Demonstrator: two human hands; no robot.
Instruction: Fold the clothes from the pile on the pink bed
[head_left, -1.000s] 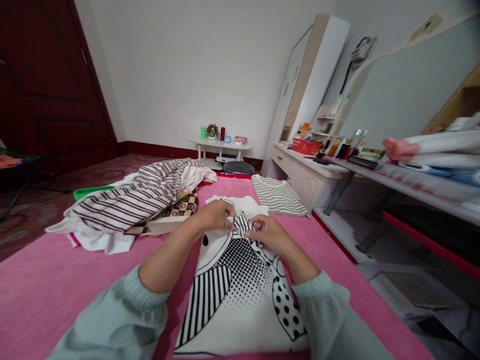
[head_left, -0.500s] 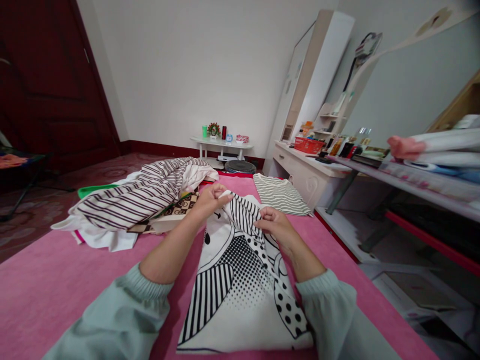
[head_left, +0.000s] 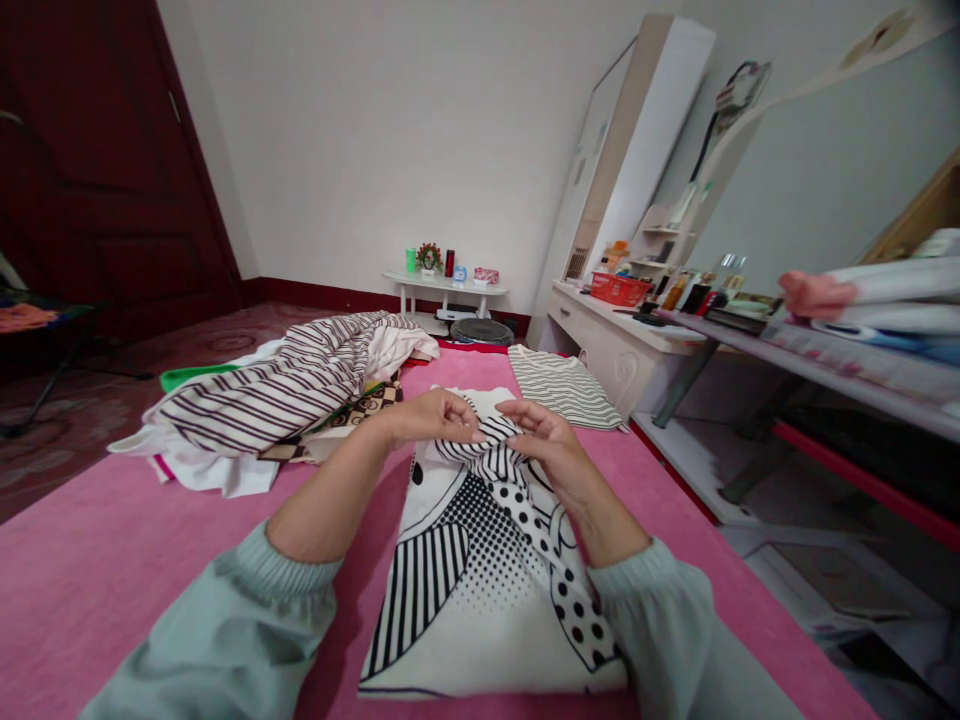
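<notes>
A white garment with black stripes, dots and curved lines (head_left: 495,600) lies on the pink bed cover (head_left: 300,610), its far part bunched up. My left hand (head_left: 435,417) pinches the striped fabric at the far left of the bunch. Close by on the right, my right hand (head_left: 546,440) has thumb and fingers closed on the same striped part. The near part of the garment lies flat, with its lower edge towards me.
A heap of striped and white clothes (head_left: 262,400) lies at the left. A folded striped shirt (head_left: 568,387) is at the far right of the bed. Beyond are a small white table (head_left: 442,286), a dresser (head_left: 600,330) and a grey shelf (head_left: 825,365).
My left hand has moved right and slightly nearer, closer to my right hand. The striped fabric between them is more bunched, and my right hand has shifted slightly.
</notes>
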